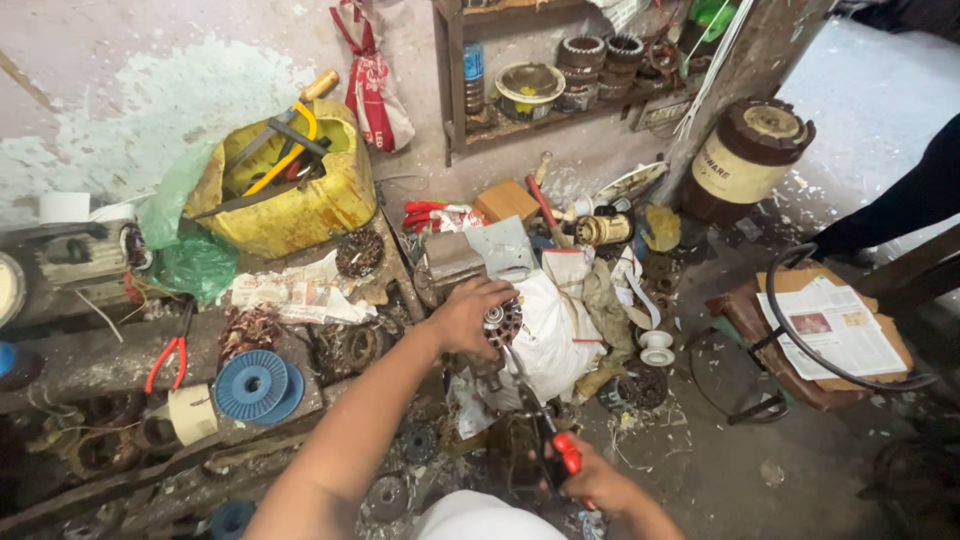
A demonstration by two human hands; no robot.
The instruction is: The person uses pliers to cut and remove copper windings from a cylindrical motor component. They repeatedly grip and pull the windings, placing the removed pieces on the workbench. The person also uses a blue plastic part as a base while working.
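Observation:
My left hand (465, 315) grips a round motor stator (503, 323) with copper windings, held over a cluttered workshop floor. My right hand (590, 487) is closed on a red-handled tool (553, 440), whose dark tip reaches up toward the underside of the stator. A white cloth bundle (552, 335) lies just right of the stator. My white-clad knee (480, 518) shows at the bottom edge.
A yellow can (290, 190) with tools stands at the back left. Red pliers (170, 355), a blue spool (252, 385) and tape roll (192, 412) lie left. A wooden shelf (560, 115), a brown drum (745, 155), and a stool with newspaper (835, 330) are to the right.

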